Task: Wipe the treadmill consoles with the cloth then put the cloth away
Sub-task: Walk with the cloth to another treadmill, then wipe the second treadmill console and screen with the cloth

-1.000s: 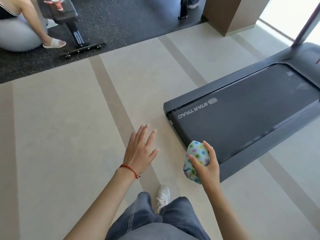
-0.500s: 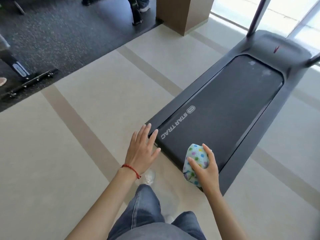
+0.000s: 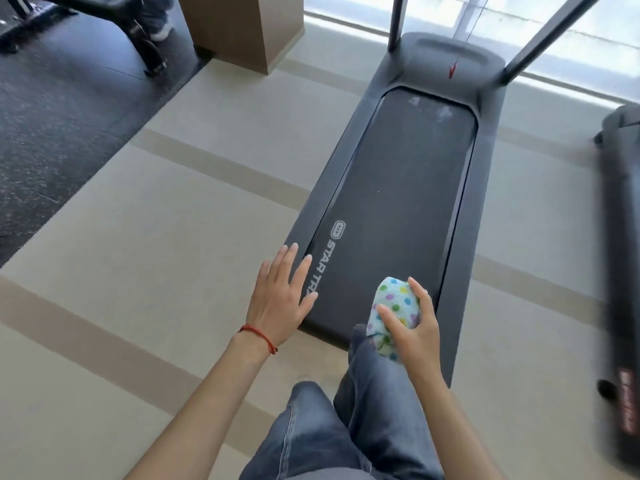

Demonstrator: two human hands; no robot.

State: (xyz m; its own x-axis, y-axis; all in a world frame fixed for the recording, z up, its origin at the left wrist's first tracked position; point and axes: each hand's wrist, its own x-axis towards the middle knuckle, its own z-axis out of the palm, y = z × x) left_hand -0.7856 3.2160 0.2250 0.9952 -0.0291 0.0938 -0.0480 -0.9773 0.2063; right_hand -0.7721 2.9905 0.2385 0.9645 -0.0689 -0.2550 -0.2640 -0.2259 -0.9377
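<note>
Right hand: I see my right hand [image 3: 412,332] raised in front of me, its grip pinched around the cloth [image 3: 393,315], thumb on the near side and fingers [image 3: 420,292] curled over the far side.
Cloth: bunched into a ball, white with coloured dots, a loose end hanging under the palm; it is held in the air above the rear end of the treadmill [image 3: 398,209], not resting on it.
Left hand: my left hand [image 3: 282,299] is spread flat, palm down, fingers apart and holding nothing; its fingertips overlap the rear left corner of the treadmill deck in view, but I cannot tell whether they touch it.
Wrist: a red string bracelet [image 3: 258,336] sits on the left wrist.
Treadmill: dark grey, belt running away from me toward the window; "STAR TR" lettering reads along the left side rail; two uprights [image 3: 526,50] rise from the front cover and leave the top of the view.
Consoles: not in view.
Legs: I note blue jeans [image 3: 346,420], one knee lifted just under the cloth.
Second machine: a blurred dark frame [image 3: 620,258] stands at the right edge, apart from the first.
Floor: pale floor [image 3: 138,237] with tan stripes; dark rubber matting [image 3: 52,116] at far left.
</note>
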